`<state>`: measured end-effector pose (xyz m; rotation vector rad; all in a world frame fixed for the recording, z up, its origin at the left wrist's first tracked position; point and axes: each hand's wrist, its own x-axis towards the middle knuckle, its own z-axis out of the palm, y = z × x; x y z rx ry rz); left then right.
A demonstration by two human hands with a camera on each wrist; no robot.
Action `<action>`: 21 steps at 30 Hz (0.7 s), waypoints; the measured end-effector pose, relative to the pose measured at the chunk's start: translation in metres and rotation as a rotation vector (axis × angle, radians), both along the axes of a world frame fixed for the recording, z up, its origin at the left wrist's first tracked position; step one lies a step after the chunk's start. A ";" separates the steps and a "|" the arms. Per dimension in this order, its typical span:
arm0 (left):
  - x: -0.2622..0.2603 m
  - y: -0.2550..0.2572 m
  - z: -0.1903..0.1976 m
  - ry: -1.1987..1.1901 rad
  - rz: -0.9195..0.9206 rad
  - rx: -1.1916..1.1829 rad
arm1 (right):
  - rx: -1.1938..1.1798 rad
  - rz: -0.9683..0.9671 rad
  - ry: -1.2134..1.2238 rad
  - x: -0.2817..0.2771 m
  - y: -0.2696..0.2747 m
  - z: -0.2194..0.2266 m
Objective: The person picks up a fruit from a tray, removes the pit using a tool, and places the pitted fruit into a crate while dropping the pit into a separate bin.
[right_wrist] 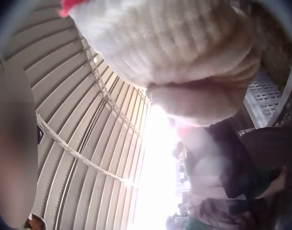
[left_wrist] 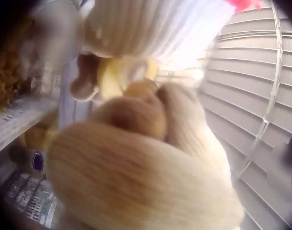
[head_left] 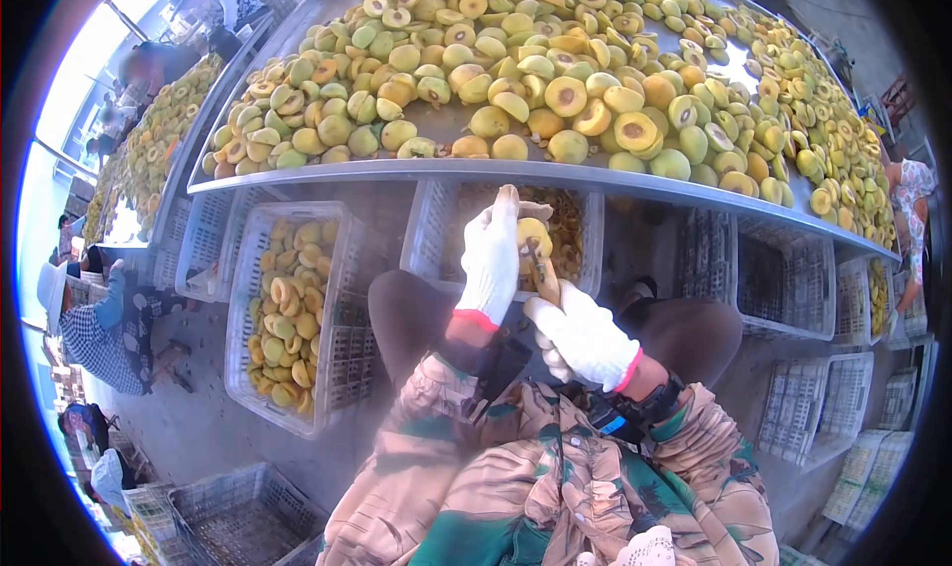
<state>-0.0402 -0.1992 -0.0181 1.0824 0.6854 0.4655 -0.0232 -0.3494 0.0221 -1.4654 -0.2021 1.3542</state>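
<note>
My left hand (head_left: 490,261), in a white knit glove with a red cuff, holds a yellow peach (head_left: 535,233) between thumb and fingers, below the table's front edge. My gloved right hand (head_left: 587,340) grips a slim pitting tool (head_left: 545,283) by its wooden handle. The tool's dark, narrow end meets the fruit's near side. In the left wrist view, yellow flesh of the peach (left_wrist: 111,79) shows between the two gloves. The right wrist view shows the right glove's (right_wrist: 170,52) curled fingers, which hide the tool there.
A metal table (head_left: 426,169) heaped with halved peaches (head_left: 565,96) spans the front. Beneath it stands a crate (head_left: 424,231) of brown scraps. A crate (head_left: 337,259) of peach halves is at left, another crate (head_left: 783,279) at right. Other people (head_left: 104,318) work at the sides.
</note>
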 end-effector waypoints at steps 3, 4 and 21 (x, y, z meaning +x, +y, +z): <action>-0.001 0.005 0.005 0.005 -0.086 -0.013 | 0.120 -0.020 0.326 0.007 -0.004 0.006; -0.001 0.007 0.006 0.011 -0.116 -0.009 | 0.154 -0.009 0.403 0.010 -0.007 0.004; -0.001 0.001 0.005 0.059 -0.146 0.115 | 0.225 0.060 0.555 0.018 -0.014 -0.008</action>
